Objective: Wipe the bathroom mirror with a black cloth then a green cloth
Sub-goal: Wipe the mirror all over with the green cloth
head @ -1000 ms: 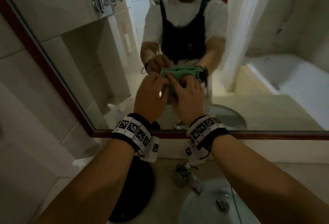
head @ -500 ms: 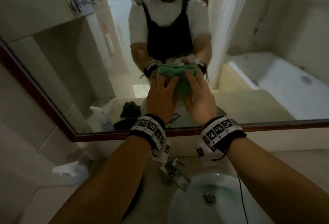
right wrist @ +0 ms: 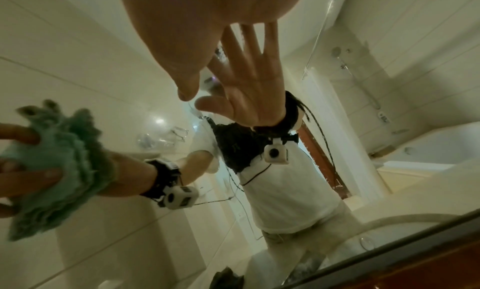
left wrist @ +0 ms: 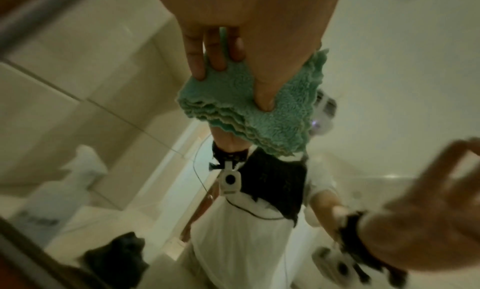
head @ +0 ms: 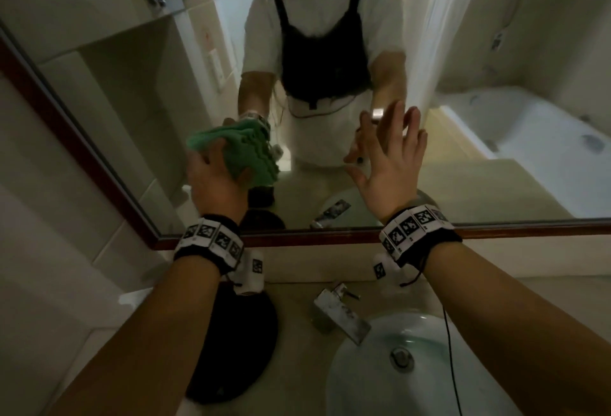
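The left hand (head: 215, 180) pinches the folded green cloth (head: 246, 151), hiding its lower part; the right hand (head: 390, 164) is spread. Only the wrist views show, reflected below the hands, a blurred black cloth (left wrist: 116, 254).

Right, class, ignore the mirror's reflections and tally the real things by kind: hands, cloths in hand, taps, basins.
Hands: 2, the left hand and the right hand
Cloths in hand: 1, the green cloth
Taps: 1, the tap
Basins: 1, the basin
Total: 5
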Motion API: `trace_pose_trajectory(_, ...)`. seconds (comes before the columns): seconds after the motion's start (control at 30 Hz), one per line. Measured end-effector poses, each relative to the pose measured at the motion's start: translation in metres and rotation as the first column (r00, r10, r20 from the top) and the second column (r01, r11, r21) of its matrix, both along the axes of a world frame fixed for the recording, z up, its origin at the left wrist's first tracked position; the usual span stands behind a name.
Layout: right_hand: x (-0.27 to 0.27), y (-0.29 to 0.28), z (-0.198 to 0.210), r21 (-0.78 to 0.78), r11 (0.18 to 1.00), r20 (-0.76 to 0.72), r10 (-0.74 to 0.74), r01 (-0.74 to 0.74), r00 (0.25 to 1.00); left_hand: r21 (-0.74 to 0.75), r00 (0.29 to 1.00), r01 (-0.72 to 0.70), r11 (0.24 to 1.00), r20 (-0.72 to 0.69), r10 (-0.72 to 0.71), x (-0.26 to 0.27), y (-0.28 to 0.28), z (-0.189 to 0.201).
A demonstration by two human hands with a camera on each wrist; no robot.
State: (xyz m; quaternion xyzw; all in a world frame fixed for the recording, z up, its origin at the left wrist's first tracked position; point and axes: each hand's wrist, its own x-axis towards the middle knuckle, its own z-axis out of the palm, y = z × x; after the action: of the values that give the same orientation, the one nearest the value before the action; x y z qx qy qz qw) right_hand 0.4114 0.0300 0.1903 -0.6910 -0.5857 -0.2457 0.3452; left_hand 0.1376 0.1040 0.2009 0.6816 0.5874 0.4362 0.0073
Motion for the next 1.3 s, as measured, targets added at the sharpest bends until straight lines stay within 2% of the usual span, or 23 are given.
trace_pose_trajectory(0.17, -0.001, 0.006, -0.004, 0.006, 0.999, 0.022, -0.043, 0.043, 0.999, 0.066, 0.999, -0.044, 0.997, 0.028, 0.042, -0.022, 0.005, 0.005)
trace_pose_trajectory(0.3, -0.001, 0.009, -0.006, -0.003, 0.999, 0.022, -0.043, 0.043, 0.999, 0.084, 0.997, 0.033, 0.996, 0.071, -0.039, 0.003, 0.004, 0.001)
trace_pose_trajectory(0.5, 0.001, 0.011, -0.009, -0.009, 0.999, 0.042, -0.048, 0.048, 0.998, 0.109, 0.974, 0.167, 0.980, -0.172, -0.147, 0.088, -0.024, 0.006)
trace_pose_trajectory(0.67, 0.002, 0.008, -0.008, -0.031, 0.997, 0.062, -0.064, 0.066, 0.996, 0.102, 0.964, 0.197, 0.975, -0.204, -0.173, 0.107, -0.028, 0.005)
trace_pose_trajectory(0.77, -0.002, 0.005, -0.006, -0.043, 0.996, 0.057, -0.081, 0.083, 0.995, 0.094, 0.959, 0.201, 0.975, -0.221, -0.176, 0.093, -0.024, 0.006)
trace_pose_trajectory(0.9, -0.015, 0.002, -0.001, -0.017, 0.996, -0.037, -0.084, 0.084, 0.996, 0.055, 0.983, 0.147, 0.988, -0.122, -0.139, 0.057, -0.015, 0.010)
trace_pose_trajectory(0.97, -0.033, 0.003, 0.004, 0.019, 0.999, -0.058, -0.033, 0.034, 0.998, 0.043, 0.989, 0.117, 0.992, -0.101, -0.112, 0.032, -0.009, 0.012)
trace_pose_trajectory(1.1, -0.085, 0.016, 0.005, 0.008, 0.999, 0.057, 0.043, -0.044, 0.997, 0.014, 0.996, 0.076, 0.997, -0.056, -0.075, -0.020, 0.009, 0.013)
trace_pose_trajectory(1.2, -0.106, 0.028, -0.002, -0.024, 1.000, 0.067, -0.009, 0.011, 0.998, 0.008, 0.999, 0.031, 0.999, 0.020, -0.031, -0.062, 0.022, 0.015)
trace_pose_trajectory(1.3, -0.107, 0.037, -0.009, -0.062, 0.997, 0.092, -0.044, 0.050, 0.995, 0.004, 1.000, -0.031, 1.000, 0.001, 0.031, -0.105, 0.032, 0.014)
